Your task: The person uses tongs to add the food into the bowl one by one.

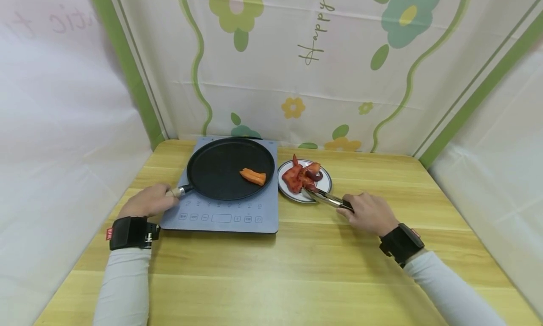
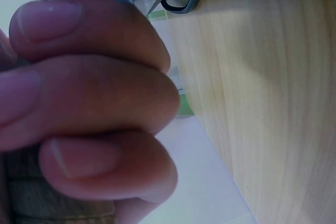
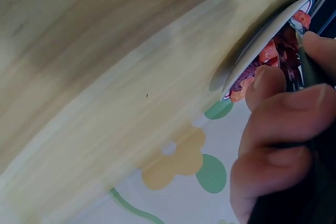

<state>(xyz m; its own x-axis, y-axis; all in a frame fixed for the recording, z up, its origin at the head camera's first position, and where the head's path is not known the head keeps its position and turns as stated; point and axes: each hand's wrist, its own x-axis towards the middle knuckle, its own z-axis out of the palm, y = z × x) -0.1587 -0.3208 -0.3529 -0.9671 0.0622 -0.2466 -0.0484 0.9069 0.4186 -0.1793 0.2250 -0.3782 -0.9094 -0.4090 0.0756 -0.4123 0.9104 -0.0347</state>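
Note:
My left hand (image 1: 146, 201) grips the handle (image 1: 175, 192) of a round black frying pan (image 1: 220, 168); curled fingers (image 2: 94, 93) fill the left wrist view. In the pan, toward its right side, lies an orange piece of food (image 1: 253, 176). With my right hand (image 1: 370, 214) I hold metal tongs (image 1: 328, 199) with dark grips. The tongs' tips reach into reddish food pieces (image 1: 292, 177) on a white plate (image 1: 281, 187) with a dark-lined rim. A dark purple curled piece (image 1: 315, 176) lies among them. Whether the tips pinch a piece, I cannot tell.
Under the pan is a grey induction cooker (image 1: 220, 225) with touch buttons along its front. The plate stands against its right side on a wooden table (image 1: 297, 279). A white curtain (image 1: 271, 76) with printed flowers hangs behind, with white sheets on both sides.

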